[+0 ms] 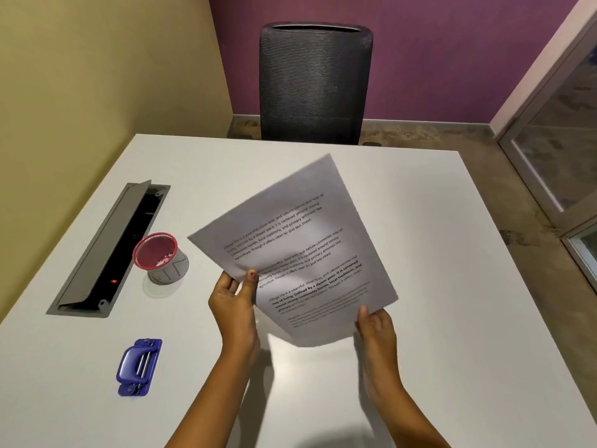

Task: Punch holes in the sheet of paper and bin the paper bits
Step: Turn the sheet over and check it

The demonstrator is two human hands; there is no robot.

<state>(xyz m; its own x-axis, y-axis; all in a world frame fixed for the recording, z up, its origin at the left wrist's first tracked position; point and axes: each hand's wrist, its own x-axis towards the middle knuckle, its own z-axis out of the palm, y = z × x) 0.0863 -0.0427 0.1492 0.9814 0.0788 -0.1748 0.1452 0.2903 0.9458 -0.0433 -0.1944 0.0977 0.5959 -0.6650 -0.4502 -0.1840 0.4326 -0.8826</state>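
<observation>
Both hands hold the sheet of paper (292, 250) up off the white surface (436, 286), tilted so its printed side faces the camera, with the text running slantwise up to the right. The left hand (234, 305) pinches the sheet's lower left edge, thumb on the printed face and the fingers (226, 284) curled behind it. The right hand (376, 331) grips the sheet's bottom right corner, thumb pressed on the front and the remaining fingers tucked under the corner. Left of the sheet, a small grey cup-shaped bin with a red mesh rim (160, 257) stands on the surface, with some pale bits visible inside it. Further left of the sheet, beyond the bin, a long grey cable hatch (106, 250) is set into the surface with its flap raised and a small red light glowing inside. Below and to the left of the sheet, near the left forearm, a blue hole punch (139, 367) rests on the surface, untouched. Beyond the sheet, a dark mesh-backed chair (315, 82) stands at the surface's far edge.
</observation>
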